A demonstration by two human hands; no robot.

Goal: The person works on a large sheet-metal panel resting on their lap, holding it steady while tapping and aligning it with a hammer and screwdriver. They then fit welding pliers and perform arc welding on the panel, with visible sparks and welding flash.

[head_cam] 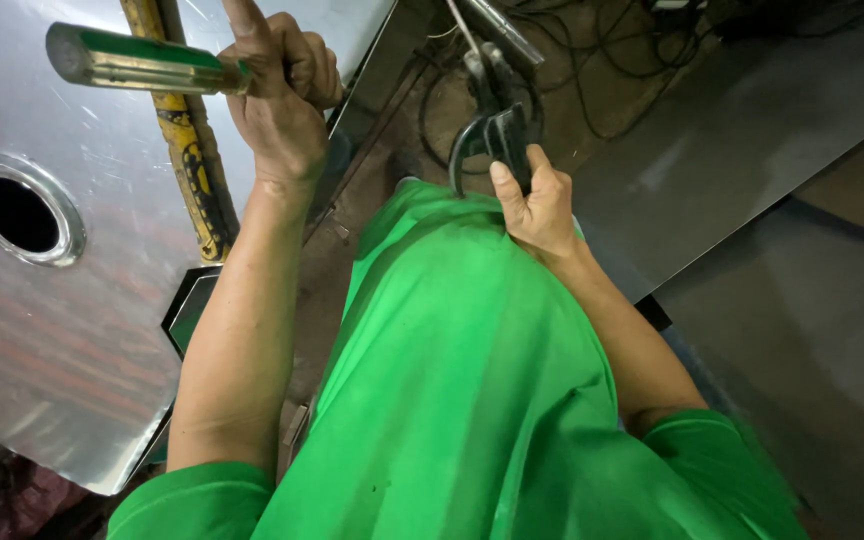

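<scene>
My left hand [282, 95] is closed around a tool with a long green and clear handle [137, 60], which sticks out to the left over a shiny metal sheet [72, 330]. My right hand [537, 205] grips the dark looped handles of metal shears [492, 130]; their blades reach up and away toward the top of the view. Both forearms stretch forward over my green garment [452, 380], which fills the lower middle.
The metal sheet on the left has a round flanged hole [20, 212]. A worn yellow bar [187, 150] lies across it. Dark cables [602, 60] trail on the floor at the top. Grey sheets [752, 150] lie at the right.
</scene>
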